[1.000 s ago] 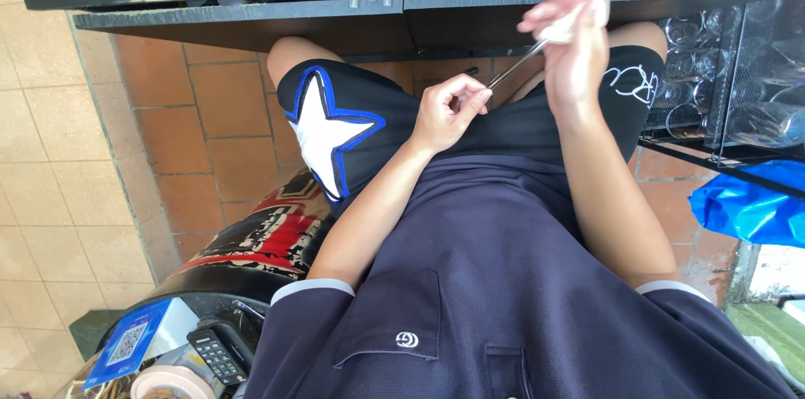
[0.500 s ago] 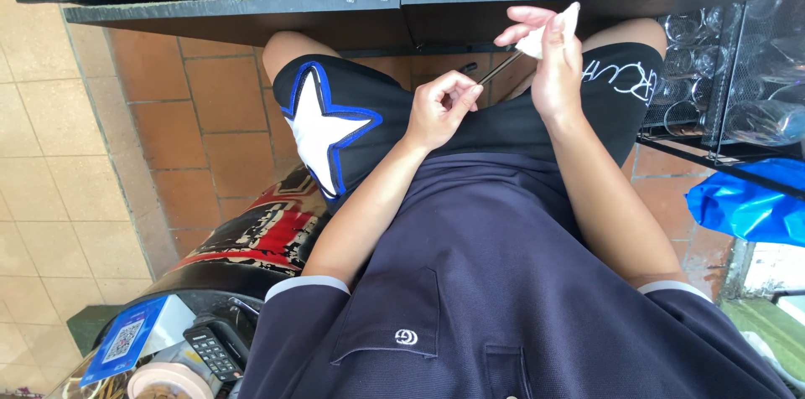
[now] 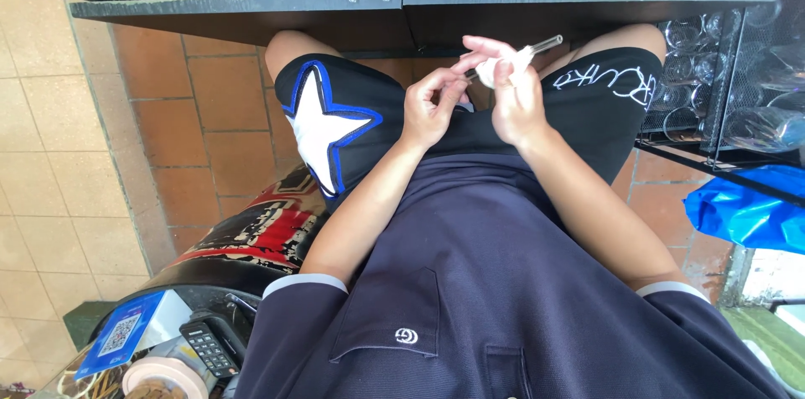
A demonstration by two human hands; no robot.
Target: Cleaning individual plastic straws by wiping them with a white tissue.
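Bright daylight, sharp focus; the counter [image 3: 251, 9] underside lies in shadow, glare on the blue bag [image 3: 746, 210], edges bend slightly.

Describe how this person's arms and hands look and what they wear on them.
Both forearms are bare from the elbow down. The left hand and right hand wear no gloves, and no rings, watch or bracelet show. Each upper arm is covered by a short dark navy shirt sleeve, the left sleeve and right sleeve both ending in a pale cuff band.
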